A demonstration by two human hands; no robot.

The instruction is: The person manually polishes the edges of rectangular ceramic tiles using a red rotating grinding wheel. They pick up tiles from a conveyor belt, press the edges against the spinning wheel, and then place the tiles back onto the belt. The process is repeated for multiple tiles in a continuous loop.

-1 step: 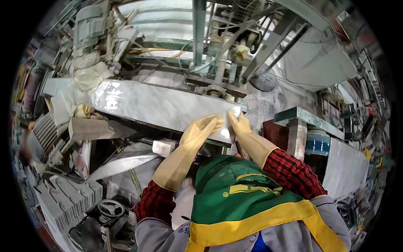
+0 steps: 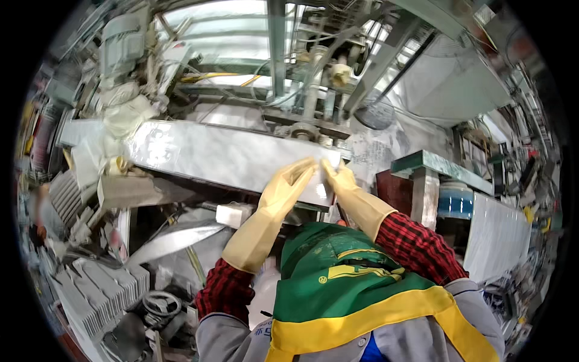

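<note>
Reaching up and forward, the person lays both yellow-gloved hands on the near end of a long wet stone slab (image 2: 229, 158) lying on the machine. The left hand (image 2: 294, 176) rests flat with fingers stretched out over the slab's top face; the right hand (image 2: 339, 177), just beside it, curls over the slab's end edge. Below the left forearm sits a small white block (image 2: 232, 214). Right of the right hand stands a green-topped table (image 2: 435, 164).

This is a stone-cutting workshop: a long wet marble slab (image 2: 229, 158) lies across a heavy machine (image 2: 307, 114) of steel beams, shafts and cables, cut grey tiles (image 2: 99, 295) are stacked near left, and pale slabs (image 2: 497, 235) lean at right.
</note>
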